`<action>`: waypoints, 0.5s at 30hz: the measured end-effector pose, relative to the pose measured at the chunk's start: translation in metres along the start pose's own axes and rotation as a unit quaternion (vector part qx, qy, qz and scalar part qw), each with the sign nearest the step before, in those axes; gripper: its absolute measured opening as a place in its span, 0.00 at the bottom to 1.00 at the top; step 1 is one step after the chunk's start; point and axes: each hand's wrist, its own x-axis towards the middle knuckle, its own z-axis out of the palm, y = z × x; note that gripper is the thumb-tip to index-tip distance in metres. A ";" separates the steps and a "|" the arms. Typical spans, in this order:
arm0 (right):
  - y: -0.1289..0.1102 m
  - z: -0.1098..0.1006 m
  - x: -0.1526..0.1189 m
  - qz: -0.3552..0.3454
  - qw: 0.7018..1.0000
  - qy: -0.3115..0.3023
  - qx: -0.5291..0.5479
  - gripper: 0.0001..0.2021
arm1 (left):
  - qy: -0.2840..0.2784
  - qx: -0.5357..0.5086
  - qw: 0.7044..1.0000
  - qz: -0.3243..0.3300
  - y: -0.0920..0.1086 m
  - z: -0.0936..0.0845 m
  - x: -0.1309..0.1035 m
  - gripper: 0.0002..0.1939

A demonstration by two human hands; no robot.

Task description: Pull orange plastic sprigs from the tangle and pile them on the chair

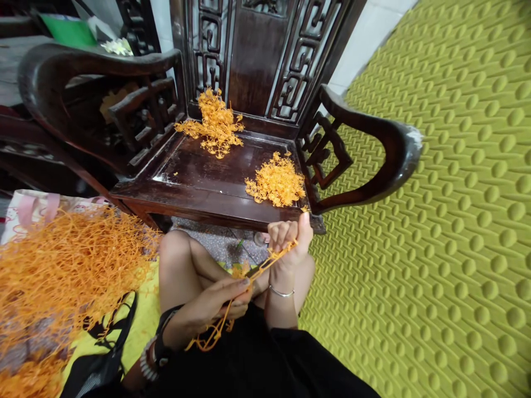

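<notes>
Your left hand [215,303] is closed around the lower part of an orange plastic strand [265,264], and your right hand [290,239] pinches its upper end between thumb and curled fingers, so both grips are shut on the same piece. The strand's long axis runs from about 7 o'clock at the left hand up toward 1 o'clock at the right hand, with a loose tail [207,338] hanging below the left wrist over your black clothing. The right hand is the nearer one to the dark wooden chair [199,185] at 12 o'clock, whose seat holds a small orange pile [277,182] just beyond that hand and a second orange pile [215,124] farther back against the carved backrest. At 9 o'clock a large tangled heap of orange strands [62,271] lies over a bag, well apart from the hands. From 1 to 5 o'clock spreads a green studded mat [435,221].
</notes>
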 end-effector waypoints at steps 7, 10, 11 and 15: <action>-0.011 0.010 -0.003 -0.017 0.998 0.060 -0.023 0.31 | 0.011 0.000 1.000 0.014 0.006 0.006 -0.007 0.25; -0.010 0.014 0.001 -0.013 0.998 0.063 -0.012 0.31 | 0.024 0.012 0.999 0.028 0.004 0.004 -0.011 0.25; -0.009 0.016 0.002 -0.009 0.998 0.057 -0.003 0.32 | 0.033 0.018 0.999 0.033 0.004 0.003 -0.013 0.25; -0.003 0.032 0.001 0.005 0.998 0.020 0.055 0.33 | 0.064 0.021 0.996 0.055 0.005 0.003 -0.018 0.24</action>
